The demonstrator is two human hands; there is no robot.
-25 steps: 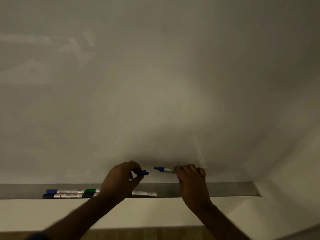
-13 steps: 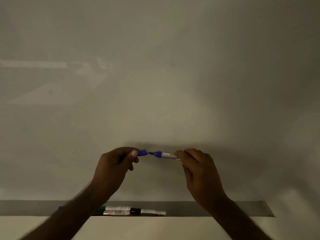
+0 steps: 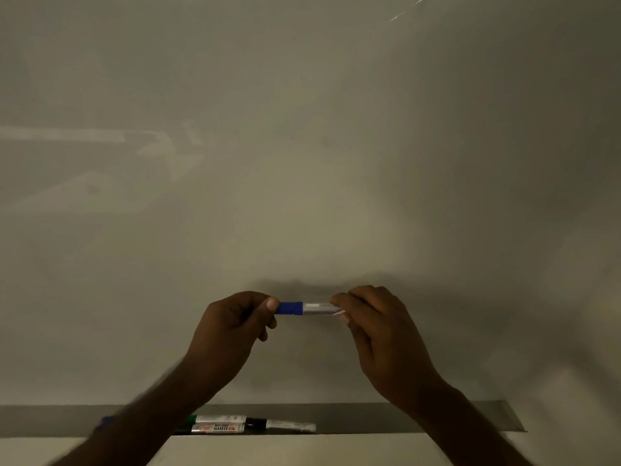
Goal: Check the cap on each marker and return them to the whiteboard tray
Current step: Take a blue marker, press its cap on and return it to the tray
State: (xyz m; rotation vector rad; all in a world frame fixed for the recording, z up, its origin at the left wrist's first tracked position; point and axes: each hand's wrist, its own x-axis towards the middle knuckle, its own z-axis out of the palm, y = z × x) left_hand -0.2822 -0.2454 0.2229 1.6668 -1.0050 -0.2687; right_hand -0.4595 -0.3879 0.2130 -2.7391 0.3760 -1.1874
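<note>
While three markers [image 3: 255, 427] lie in the tray [image 3: 376, 419] at six o'clock, left hand [image 3: 232, 327] pinches the blue cap [image 3: 290, 308] and right hand [image 3: 379, 334] grips one marker [image 3: 319, 308].

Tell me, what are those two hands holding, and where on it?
One blue marker: the left hand pinches its blue cap, the right hand grips the silver barrel's far end.

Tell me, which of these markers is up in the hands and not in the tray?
The blue-capped marker, held level between the left hand and right hand. The other markers lie in the whiteboard tray below.
</note>
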